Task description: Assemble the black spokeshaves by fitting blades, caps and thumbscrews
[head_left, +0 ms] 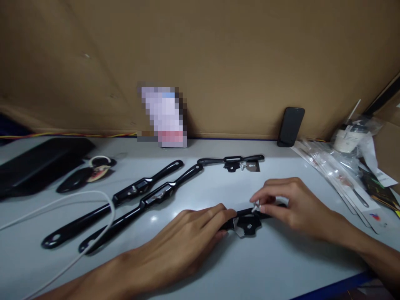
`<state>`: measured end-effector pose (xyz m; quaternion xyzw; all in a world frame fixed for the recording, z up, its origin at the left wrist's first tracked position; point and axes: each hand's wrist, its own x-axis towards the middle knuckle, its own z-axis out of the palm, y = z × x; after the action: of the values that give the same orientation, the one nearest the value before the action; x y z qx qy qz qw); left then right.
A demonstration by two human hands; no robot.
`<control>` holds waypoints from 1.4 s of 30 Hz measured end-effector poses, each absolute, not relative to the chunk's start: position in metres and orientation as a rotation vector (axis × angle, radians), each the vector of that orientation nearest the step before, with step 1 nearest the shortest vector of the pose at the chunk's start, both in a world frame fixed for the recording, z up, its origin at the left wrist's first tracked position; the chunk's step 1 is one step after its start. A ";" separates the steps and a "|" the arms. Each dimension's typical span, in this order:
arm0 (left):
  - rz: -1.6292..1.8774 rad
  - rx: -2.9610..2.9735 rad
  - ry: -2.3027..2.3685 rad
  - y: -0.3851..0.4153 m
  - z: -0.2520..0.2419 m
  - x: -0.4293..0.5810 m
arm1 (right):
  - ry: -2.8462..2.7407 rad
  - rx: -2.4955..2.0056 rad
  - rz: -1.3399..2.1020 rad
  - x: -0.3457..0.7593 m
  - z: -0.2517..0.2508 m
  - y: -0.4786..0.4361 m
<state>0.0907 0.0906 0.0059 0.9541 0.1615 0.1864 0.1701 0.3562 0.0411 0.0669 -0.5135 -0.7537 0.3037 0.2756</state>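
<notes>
My left hand (193, 233) is closed around one end of a black spokeshave (243, 212) on the table. Its black cap plate (249, 226) and silver blade (240, 228) lie against the near side of the spokeshave's middle. Just above them my right hand (290, 204) pinches a small silver thumbscrew (255, 207) between thumb and forefinger. Further back lies another spokeshave (231, 159), with a black cap plate (231, 167), a small screw (242, 166) and a blade (253, 166) beside it. Two larger spokeshaves (134, 191) (159, 195) rest side by side at the left.
A white cable (109, 204) crosses the left spokeshaves. A black case (43, 162) and keys (98, 173) lie at far left. A phone (291, 127) leans on the cardboard wall (231, 71). Plastic packets (340, 183) and a cup (348, 139) stand at right.
</notes>
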 end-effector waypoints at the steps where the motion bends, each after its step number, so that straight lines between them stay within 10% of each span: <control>1: 0.522 2.720 0.454 0.091 0.005 0.090 | -2.102 -1.362 0.781 0.353 0.069 0.036; 42: 0.557 2.723 0.448 0.091 0.000 0.090 | -2.623 -1.078 0.419 0.339 0.050 0.027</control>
<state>0.0899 0.0911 0.0003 0.9544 0.1570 0.1954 0.1624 0.3394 0.0270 0.0499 -0.3726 -0.9064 0.1449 0.1367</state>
